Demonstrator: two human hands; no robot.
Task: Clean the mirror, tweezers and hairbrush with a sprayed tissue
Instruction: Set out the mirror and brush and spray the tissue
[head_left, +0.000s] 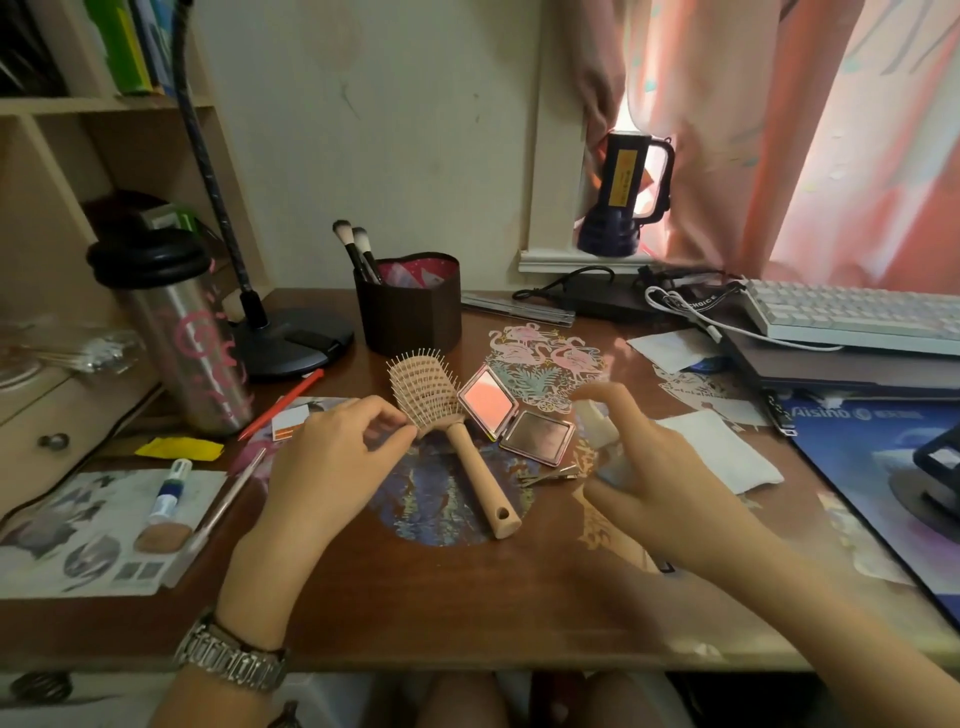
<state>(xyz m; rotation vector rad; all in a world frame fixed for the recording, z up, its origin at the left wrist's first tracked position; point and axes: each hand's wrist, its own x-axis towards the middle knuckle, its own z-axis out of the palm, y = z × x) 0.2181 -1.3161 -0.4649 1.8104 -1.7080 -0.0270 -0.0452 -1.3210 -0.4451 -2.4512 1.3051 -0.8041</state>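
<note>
- Head view: right hand (649, 457), blurred, grips what looks like a small spray bottle (597, 421) above the desk (467, 597).
- Left hand (332, 457) hovers with fingers loosely curled and nothing pinched, fingertips just beside the hairbrush (447, 421).
- Open mirror (514, 415) lies between the hands; tissue (722, 457) sits right of the right hand.

bare desk (467, 597) front, hairbrush (447, 415) mid-desk
</note>
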